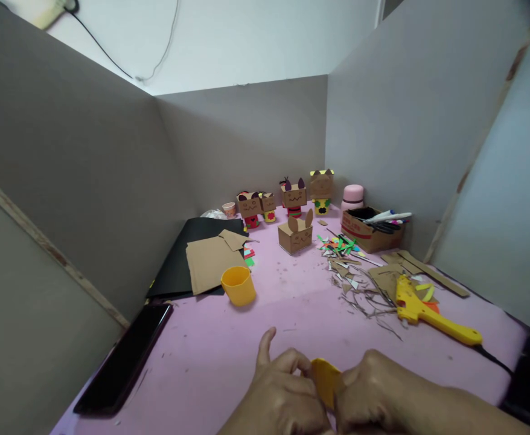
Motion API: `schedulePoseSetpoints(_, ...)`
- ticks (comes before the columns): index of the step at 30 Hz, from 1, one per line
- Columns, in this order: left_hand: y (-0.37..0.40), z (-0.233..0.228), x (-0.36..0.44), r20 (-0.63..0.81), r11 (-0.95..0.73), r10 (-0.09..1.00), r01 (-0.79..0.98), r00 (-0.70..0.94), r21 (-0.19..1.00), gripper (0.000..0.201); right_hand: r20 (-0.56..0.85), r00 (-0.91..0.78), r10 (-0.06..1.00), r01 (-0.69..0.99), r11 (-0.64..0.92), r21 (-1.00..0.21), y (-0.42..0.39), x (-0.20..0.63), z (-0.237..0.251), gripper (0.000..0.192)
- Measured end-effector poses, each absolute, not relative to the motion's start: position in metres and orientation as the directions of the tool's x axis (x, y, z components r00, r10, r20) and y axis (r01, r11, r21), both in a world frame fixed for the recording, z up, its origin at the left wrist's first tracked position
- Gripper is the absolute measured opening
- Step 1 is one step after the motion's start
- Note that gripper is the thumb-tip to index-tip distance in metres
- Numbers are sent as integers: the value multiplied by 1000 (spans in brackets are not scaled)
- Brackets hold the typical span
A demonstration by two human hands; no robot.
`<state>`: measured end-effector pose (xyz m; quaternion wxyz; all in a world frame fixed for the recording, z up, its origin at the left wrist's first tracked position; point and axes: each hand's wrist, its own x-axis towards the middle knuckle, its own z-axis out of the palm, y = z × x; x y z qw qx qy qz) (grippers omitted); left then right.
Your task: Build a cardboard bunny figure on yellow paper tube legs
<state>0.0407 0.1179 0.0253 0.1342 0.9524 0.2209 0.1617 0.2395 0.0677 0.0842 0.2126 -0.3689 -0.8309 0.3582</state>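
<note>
Yellow piece [326,379] between both hands' grips

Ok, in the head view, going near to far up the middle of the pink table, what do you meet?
The two hands, left hand and right hand, pinching a yellow piece → yellow cup → lone cardboard bunny box → row of cardboard animal figures by the back wall.
</note>
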Motion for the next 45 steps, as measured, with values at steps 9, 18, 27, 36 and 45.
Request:
schedulePoseSetpoints(9,120,14,37,588,-903,426,285,687,320,41,19,-645,764,499,439,-747,66,242,84,21)
schedulePoseSetpoints(18,116,21,28,431,-894,420,282,799,348,43,-14,-665,747,528,457,-716,66,242,90,21)
schedulePoseSetpoints(27,103,76,26,1,-655,546,426,838,624,25,-29,-650,759,529,425,-734,71,240,81,17)
schedulePoseSetpoints(36,102,76,26,-36,-542,606,446,795,712,21,-58,-634,771,534,382,-754,71,237,80,16)
schedulePoseSetpoints(45,102,77,25,-82,-488,640,486,764,726,19,-128,-598,791,546,286,-787,74,237,79,9)
